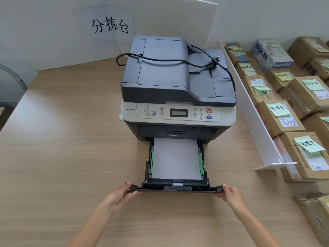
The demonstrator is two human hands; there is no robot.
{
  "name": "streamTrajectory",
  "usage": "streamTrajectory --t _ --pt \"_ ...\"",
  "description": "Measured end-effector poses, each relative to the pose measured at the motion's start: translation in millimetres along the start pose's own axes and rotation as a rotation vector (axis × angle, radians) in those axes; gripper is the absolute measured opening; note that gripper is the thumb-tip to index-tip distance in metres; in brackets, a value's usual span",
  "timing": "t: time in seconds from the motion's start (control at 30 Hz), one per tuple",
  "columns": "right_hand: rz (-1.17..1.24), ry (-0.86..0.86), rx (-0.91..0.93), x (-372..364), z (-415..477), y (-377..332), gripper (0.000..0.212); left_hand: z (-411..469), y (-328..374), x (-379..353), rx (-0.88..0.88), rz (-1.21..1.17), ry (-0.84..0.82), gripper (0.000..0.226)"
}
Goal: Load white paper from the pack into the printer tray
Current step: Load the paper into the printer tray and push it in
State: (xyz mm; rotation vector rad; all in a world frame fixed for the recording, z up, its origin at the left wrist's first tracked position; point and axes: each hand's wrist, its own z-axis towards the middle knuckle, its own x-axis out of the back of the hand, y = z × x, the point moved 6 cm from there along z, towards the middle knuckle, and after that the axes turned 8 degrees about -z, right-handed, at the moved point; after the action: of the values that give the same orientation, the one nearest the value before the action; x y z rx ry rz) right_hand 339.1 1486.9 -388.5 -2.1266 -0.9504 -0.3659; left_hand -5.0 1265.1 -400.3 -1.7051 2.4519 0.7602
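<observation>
A dark grey and cream printer (178, 82) stands on the wooden table (62, 139). Its black paper tray (175, 186) is pulled out toward me, partly still inside the printer. A stack of white paper (175, 157) lies flat in the tray between green side guides. My left hand (121, 195) grips the left end of the tray's front panel. My right hand (229, 193) grips the right end. No paper pack is in view.
A black power cord with plug (210, 64) lies loose on the printer's lid. A white divider board (256, 122) runs along the right, with several labelled cardboard boxes (279, 116) beyond it. A sign with characters (110, 25) leans on the back wall.
</observation>
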Motion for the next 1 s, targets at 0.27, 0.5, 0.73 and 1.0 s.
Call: streamTrajectory --t 0.27,0.5,0.73,1.0 --pt "-0.074 0.098 0.052 3 23 -27 0.047 15 25 -17 -0.003 0.005 0.031 0.032" --pt "-0.065 0.126 0.091 6 45 -59 0.049 29 51 -38 -0.030 -0.011 0.057 0.040" --pt "0.079 0.145 0.154 7 60 -90 0.037 43 73 -53 -0.150 0.214 -0.042 0.047" --pt "-0.158 0.072 0.354 12 60 -102 0.102 48 122 -63 -0.678 1.018 0.185 0.122"
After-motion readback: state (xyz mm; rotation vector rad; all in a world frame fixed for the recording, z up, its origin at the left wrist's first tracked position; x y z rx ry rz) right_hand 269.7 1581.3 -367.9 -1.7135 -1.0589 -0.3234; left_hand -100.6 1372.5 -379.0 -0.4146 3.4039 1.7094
